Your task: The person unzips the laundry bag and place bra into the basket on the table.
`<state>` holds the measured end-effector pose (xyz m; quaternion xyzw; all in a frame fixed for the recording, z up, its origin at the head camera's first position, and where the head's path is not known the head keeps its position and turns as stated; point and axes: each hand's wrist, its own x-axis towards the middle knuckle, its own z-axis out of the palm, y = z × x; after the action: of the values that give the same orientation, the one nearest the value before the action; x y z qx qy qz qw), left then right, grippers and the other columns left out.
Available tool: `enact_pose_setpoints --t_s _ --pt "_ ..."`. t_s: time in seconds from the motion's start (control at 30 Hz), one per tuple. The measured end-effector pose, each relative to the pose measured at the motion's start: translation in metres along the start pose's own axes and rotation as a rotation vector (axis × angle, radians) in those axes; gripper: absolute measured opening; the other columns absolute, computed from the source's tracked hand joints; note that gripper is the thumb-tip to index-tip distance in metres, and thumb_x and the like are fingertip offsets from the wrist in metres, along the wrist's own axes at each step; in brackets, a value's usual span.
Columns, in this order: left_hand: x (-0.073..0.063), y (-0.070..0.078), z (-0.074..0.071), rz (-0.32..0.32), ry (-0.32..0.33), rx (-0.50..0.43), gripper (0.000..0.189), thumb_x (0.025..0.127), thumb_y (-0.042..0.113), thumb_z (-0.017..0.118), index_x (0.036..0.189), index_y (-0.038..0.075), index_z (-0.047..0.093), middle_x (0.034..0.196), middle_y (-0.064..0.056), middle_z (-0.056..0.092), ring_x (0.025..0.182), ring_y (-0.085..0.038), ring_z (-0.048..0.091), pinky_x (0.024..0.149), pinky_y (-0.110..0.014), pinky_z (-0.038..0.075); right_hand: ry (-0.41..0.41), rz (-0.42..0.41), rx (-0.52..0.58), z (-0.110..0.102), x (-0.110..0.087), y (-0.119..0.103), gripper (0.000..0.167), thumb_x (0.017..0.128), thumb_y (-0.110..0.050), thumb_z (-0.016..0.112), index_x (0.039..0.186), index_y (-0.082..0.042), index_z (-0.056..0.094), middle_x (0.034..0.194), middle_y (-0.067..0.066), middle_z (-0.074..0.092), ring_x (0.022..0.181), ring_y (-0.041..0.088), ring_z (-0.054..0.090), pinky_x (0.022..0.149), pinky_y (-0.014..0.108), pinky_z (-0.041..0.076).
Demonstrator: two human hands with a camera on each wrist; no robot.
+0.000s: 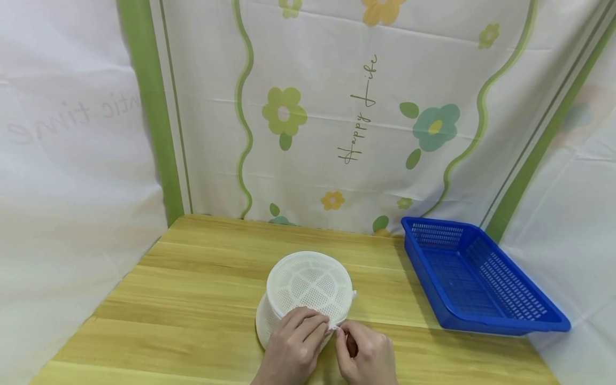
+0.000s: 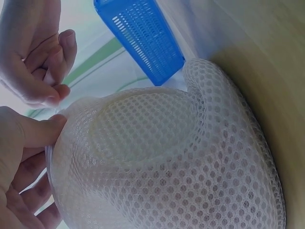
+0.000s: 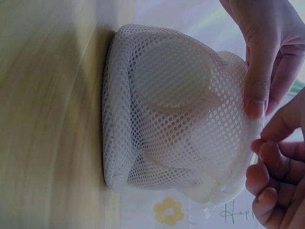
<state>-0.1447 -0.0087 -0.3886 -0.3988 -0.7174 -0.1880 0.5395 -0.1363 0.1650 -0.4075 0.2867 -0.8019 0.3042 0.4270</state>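
A white mesh laundry bag (image 1: 308,283) with a stiff round top stands on the table, its honeycomb netting flaring out toward the base. My left hand (image 1: 295,345) holds the near rim of that top, thumb on the side netting in the left wrist view and fingers over the top. Just right of it, my right hand (image 1: 366,353) pinches a small white bit at the rim between thumb and curled index finger. Whether this is a zipper pull or an edge of the bag is too small to tell. Through the netting shows a paler round panel (image 3: 172,74).
At the right of the wooden table (image 1: 192,299) sits a blue plastic basket (image 1: 433,289) with slotted walls. A white curtain (image 1: 317,176) printed with flowers hangs behind the table, and white cloth closes in both sides.
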Motion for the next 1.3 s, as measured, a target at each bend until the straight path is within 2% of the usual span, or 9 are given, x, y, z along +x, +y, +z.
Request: enact_pose_setpoints --t_s 0.33,0.57,0.8,0.93,1.07,1.17,1.3 --pt "0.0020 0.0013 -0.0008 0.005 0.016 -0.001 0.030 0.099 0.007 0.052 0.080 0.001 0.073 0.086 -0.006 0.070 0.079 -0.021 0.065 0.071 -0.034 0.055 0.027 0.015 -0.027 0.0002 -0.0022 0.0035 0.014 0.071 -0.004 0.067 0.069 -0.016 0.059 0.053 -0.015 0.039 0.047 -0.010 0.028 0.040 0.006 0.021" --pt "0.0047 0.0001 -0.0025 0.020 0.050 0.001 0.028 0.098 0.006 0.052 0.079 0.001 0.072 0.085 -0.007 0.069 0.078 -0.021 0.065 0.069 -0.035 0.054 0.006 0.077 -0.078 -0.0020 -0.0016 0.0048 0.014 0.074 -0.005 0.067 0.069 -0.017 0.061 0.054 -0.016 0.040 0.047 -0.010 0.028 0.039 0.007 0.024" --pt "0.0040 0.0006 -0.0025 0.004 0.055 -0.004 0.028 0.099 0.008 0.053 0.080 0.000 0.072 0.085 -0.007 0.070 0.078 -0.022 0.065 0.070 -0.035 0.055 0.026 0.036 -0.031 -0.0002 -0.0021 0.0055 0.014 0.071 0.000 0.069 0.073 -0.013 0.065 0.056 -0.016 0.042 0.047 -0.009 0.031 0.039 0.007 0.024" --pt "0.0022 0.0019 -0.0017 -0.025 0.046 -0.012 0.028 0.099 0.010 0.053 0.082 0.000 0.073 0.088 -0.008 0.070 0.080 -0.023 0.066 0.073 -0.034 0.055 0.028 -0.014 0.050 0.0012 -0.0016 0.0043 0.007 0.085 -0.005 0.065 0.079 -0.007 0.068 0.058 -0.013 0.047 0.048 -0.008 0.035 0.042 0.005 0.028" --pt "0.0012 0.0026 -0.0007 -0.031 0.038 -0.013 0.029 0.099 0.009 0.052 0.083 -0.001 0.074 0.092 -0.010 0.071 0.083 -0.025 0.066 0.075 -0.035 0.055 0.031 -0.112 0.106 0.0041 0.0003 0.0031 0.024 0.099 -0.016 0.056 0.083 -0.005 0.069 0.060 -0.010 0.051 0.049 -0.007 0.039 0.044 0.004 0.031" --pt "0.0007 0.0028 0.0002 -0.028 0.039 -0.013 0.028 0.099 0.008 0.052 0.083 -0.001 0.073 0.094 -0.010 0.071 0.083 -0.025 0.066 0.075 -0.036 0.055 0.027 -0.144 0.127 0.0051 0.0010 0.0018 0.028 0.101 -0.019 0.052 0.084 -0.005 0.069 0.061 -0.010 0.051 0.049 -0.007 0.039 0.045 0.004 0.031" --pt "-0.0004 0.0033 0.0007 -0.055 0.022 -0.023 0.028 0.100 0.010 0.053 0.084 0.000 0.074 0.094 -0.010 0.071 0.085 -0.025 0.066 0.077 -0.036 0.055 0.022 -0.125 0.128 0.0041 0.0016 0.0016 0.029 0.102 -0.020 0.052 0.084 -0.005 0.069 0.061 -0.010 0.052 0.049 -0.007 0.039 0.044 0.004 0.031"
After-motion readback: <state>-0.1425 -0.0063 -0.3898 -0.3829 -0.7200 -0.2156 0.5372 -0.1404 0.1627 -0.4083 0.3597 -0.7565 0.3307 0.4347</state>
